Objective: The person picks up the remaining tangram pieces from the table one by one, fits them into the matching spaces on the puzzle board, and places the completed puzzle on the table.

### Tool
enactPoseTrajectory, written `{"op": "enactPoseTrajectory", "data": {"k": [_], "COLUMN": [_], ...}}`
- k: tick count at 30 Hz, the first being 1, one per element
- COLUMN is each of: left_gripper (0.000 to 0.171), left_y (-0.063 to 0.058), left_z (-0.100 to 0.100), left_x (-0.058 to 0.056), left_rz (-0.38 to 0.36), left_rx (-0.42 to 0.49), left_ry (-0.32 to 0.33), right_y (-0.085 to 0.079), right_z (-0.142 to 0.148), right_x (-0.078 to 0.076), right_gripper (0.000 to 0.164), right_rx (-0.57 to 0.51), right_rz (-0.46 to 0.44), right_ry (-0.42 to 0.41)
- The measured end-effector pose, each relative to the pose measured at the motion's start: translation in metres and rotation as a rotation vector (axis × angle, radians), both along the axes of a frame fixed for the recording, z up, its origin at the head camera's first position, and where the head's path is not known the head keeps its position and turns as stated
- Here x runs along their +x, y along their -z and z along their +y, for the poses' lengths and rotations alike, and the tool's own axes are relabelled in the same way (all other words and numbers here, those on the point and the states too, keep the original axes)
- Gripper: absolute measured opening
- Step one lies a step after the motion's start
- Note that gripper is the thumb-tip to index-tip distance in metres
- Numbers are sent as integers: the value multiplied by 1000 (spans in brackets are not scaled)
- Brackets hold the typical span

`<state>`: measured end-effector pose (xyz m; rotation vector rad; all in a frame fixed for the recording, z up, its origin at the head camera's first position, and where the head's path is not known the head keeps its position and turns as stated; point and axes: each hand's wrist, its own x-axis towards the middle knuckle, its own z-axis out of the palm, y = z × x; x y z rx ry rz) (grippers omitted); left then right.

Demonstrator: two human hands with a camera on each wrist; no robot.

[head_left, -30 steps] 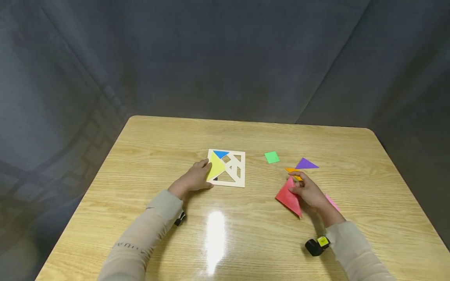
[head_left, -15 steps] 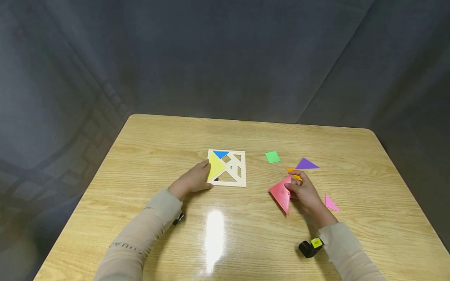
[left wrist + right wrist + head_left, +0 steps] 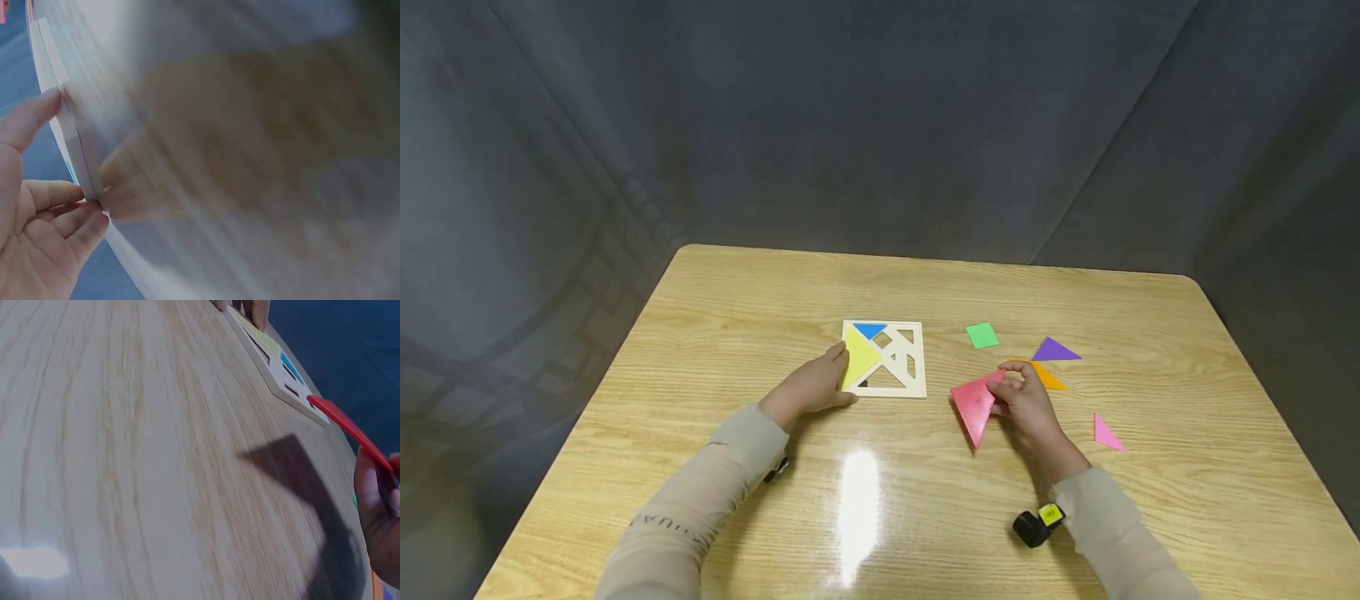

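Note:
A pale tangram board (image 3: 917, 385) lies flat on the table, with a yellow triangle (image 3: 859, 358) and a blue triangle (image 3: 870, 331) set in it. My left hand (image 3: 811, 383) holds the board at its left side, with the thumb by the near corner and the fingers along the edge. To the right of the board, my right hand (image 3: 1028, 408) pinches a large red triangle (image 3: 976, 404) by its right side. In the right wrist view the red triangle (image 3: 350, 428) is tilted and raised, casting a shadow on the tabletop.
Loose pieces lie at the right: a green square (image 3: 982, 335), a purple triangle (image 3: 1056, 350), an orange piece (image 3: 1048, 377) partly behind the right hand, and a pink triangle (image 3: 1107, 433). A dark curtain (image 3: 880, 125) hangs behind the wooden table (image 3: 760, 283).
My right hand has carried the red triangle leftward, closer to the board, uncovering more of the orange and pink pieces. My left hand has stayed at the board.

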<state>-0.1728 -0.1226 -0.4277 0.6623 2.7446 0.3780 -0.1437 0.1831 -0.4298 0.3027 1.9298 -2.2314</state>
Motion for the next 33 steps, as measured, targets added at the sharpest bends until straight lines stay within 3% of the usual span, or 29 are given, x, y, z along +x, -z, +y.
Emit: {"op": "enactPoseTrajectory", "data": {"k": [7,20,33], "left_gripper": [80,79,78], "left_y": [0,-1,2], "left_z": [-2,0,1], "left_x": [1,3,8], "left_rz": [1,5,-42], "left_rx": [55,82,80], "left_ry": [-9,-4,-13], "right_y": [1,2,8], "right_z": [-9,-22,-31], "right_x": [-2,-2,-1], "right_gripper": [34,25,24], "right_rx": [-5,-62,-76], "right_rz": [21,48,50], "right_ry": [22,100,155]}}
